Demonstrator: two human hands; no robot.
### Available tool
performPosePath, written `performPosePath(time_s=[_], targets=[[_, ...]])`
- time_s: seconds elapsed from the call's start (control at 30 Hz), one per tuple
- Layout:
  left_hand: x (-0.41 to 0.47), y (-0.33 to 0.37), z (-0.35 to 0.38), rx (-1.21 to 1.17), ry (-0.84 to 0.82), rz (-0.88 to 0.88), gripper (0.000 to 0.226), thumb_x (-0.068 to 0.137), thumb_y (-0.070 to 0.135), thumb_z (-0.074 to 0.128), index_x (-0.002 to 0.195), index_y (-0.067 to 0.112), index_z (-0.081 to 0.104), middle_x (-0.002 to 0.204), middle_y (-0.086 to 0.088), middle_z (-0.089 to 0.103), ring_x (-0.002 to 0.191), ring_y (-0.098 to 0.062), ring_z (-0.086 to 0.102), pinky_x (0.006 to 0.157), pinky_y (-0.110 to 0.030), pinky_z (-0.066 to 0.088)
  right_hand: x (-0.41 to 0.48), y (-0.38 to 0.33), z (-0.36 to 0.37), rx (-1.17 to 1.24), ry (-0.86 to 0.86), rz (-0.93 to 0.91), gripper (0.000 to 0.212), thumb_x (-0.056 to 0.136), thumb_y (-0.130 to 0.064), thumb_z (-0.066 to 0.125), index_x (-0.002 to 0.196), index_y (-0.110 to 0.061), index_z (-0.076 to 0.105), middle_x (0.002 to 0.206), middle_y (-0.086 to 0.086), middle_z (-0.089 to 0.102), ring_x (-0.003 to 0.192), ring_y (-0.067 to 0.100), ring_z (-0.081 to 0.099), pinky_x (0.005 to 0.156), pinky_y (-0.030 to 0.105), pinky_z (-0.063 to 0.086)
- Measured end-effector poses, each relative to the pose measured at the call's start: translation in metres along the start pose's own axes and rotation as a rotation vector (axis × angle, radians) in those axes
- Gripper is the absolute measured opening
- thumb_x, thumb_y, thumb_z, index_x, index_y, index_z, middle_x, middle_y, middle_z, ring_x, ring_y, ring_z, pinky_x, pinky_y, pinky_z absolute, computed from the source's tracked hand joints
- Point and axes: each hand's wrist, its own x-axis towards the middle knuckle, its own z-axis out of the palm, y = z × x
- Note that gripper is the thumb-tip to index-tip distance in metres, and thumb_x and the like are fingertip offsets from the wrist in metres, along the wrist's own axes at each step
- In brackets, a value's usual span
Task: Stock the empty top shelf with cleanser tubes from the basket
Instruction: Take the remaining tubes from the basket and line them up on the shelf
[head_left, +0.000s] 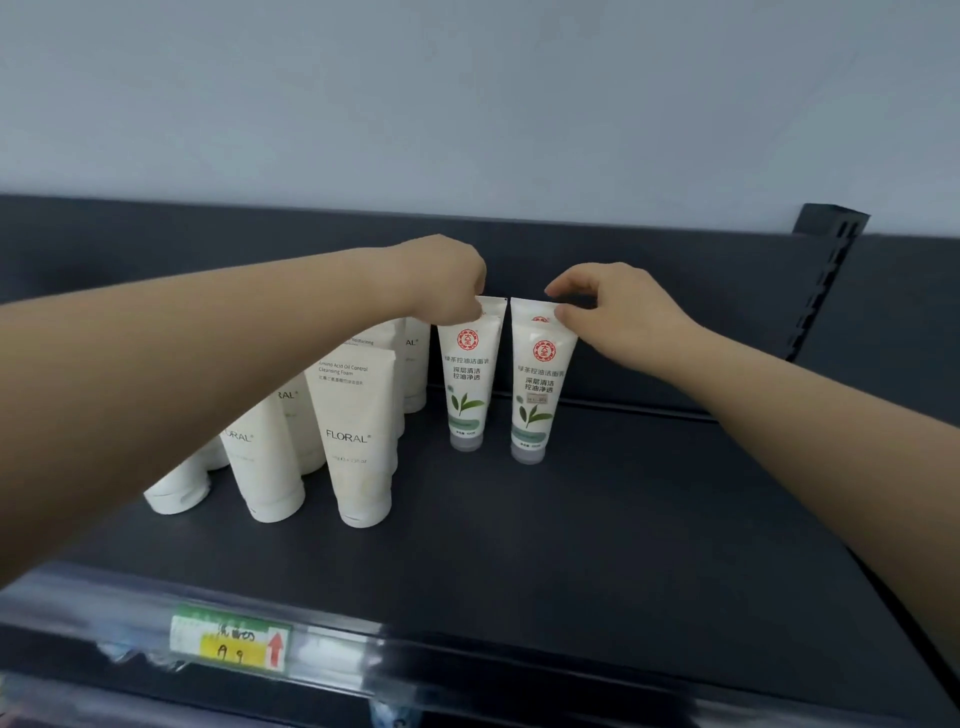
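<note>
On the dark top shelf stand two rows of white green-tea cleanser tubes with red logos and leaf prints, caps down. My left hand pinches the top edge of the left green-tea tube. My right hand pinches the top of the right green-tea tube, with another tube showing just behind each. To the left stand several cream FLORAL tubes, partly hidden by my left forearm. The basket is out of view.
The shelf's dark back panel rises behind the tubes, with a slotted upright at the right. A clear price rail with a yellow and green label runs along the front edge.
</note>
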Motion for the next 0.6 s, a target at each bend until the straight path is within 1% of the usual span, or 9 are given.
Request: performPosePath(time_s=[0.07,0.13,0.17,0.23,0.33,0.43,0.53,0.6], targets=[[-0.007,0.002,0.001,-0.011,0.004,-0.022,0.028,0.092,0.022,0.047,0.110,0.005,0.059,0.112,-0.015,0.063,0.095,-0.029,0.057,0.080,-0.035,0.046,-0.002,-0.003,0.000,-0.036,-0.049,-0.020,0.045,0.093,-0.021,0.052,0.138,-0.023,0.047,0.144,-0.005,0.046,0.131,0.013,0.042,0.099,0.023,0.033],[-0.016,0.006,0.000,-0.043,-0.001,-0.053,0.037,0.095,0.022,0.043,0.128,0.006,0.051,0.121,-0.013,0.058,0.109,-0.030,0.055,0.088,-0.036,0.045,-0.004,-0.006,0.002,-0.078,-0.130,-0.034,0.057,0.093,-0.025,0.052,0.147,-0.024,0.033,0.155,-0.003,0.029,0.143,0.015,0.025,0.112,0.030,0.024],[-0.021,0.008,0.000,-0.066,-0.007,-0.066,0.040,0.096,0.023,0.041,0.133,0.008,0.047,0.124,-0.013,0.056,0.111,-0.029,0.054,0.089,-0.036,0.045,-0.005,-0.008,0.003,-0.111,-0.165,-0.039,0.061,0.094,-0.028,0.052,0.149,-0.024,0.026,0.158,-0.003,0.020,0.146,0.016,0.016,0.117,0.034,0.018],[-0.031,0.012,0.003,-0.098,-0.013,-0.090,0.043,0.097,0.025,0.041,0.137,0.011,0.042,0.130,-0.012,0.051,0.114,-0.029,0.052,0.093,-0.039,0.045,-0.006,-0.010,0.008,-0.187,-0.193,-0.065,0.065,0.094,-0.034,0.049,0.151,-0.024,0.020,0.160,-0.001,0.011,0.148,0.017,0.005,0.120,0.043,0.008],[-0.048,0.019,0.010,-0.075,0.016,-0.117,0.044,0.097,0.030,0.041,0.138,0.012,0.040,0.137,-0.012,0.044,0.122,-0.031,0.047,0.099,-0.041,0.040,-0.006,-0.014,0.018,-0.252,-0.170,-0.131,0.064,0.095,-0.039,0.046,0.151,-0.023,0.018,0.160,0.001,0.008,0.148,0.019,0.001,0.119,0.047,0.003],[-0.065,0.025,0.019,0.020,0.118,-0.133,0.045,0.096,0.035,0.042,0.134,0.011,0.044,0.135,-0.012,0.047,0.124,-0.030,0.045,0.103,-0.040,0.034,-0.008,-0.021,0.025,-0.269,-0.139,-0.190,0.064,0.096,-0.043,0.043,0.151,-0.023,0.018,0.160,0.002,0.008,0.148,0.019,-0.001,0.119,0.047,0.001],[-0.081,0.028,0.025,0.039,0.222,-0.160,0.046,0.093,0.032,0.044,0.133,0.011,0.044,0.132,-0.009,0.049,0.122,-0.027,0.044,0.104,-0.038,0.032,-0.012,-0.029,0.031,-0.278,-0.124,-0.246,0.062,0.098,-0.045,0.037,0.151,-0.023,0.016,0.161,0.002,0.007,0.148,0.019,-0.001,0.119,0.046,0.000],[-0.090,0.030,0.024,0.046,0.267,-0.192,0.046,0.093,0.030,0.044,0.134,0.011,0.043,0.132,-0.008,0.049,0.124,-0.025,0.043,0.105,-0.037,0.030,-0.014,-0.035,0.034,-0.266,-0.105,-0.291,0.060,0.098,-0.043,0.037,0.151,-0.023,0.016,0.160,0.001,0.008,0.148,0.019,0.000,0.119,0.046,0.000]])
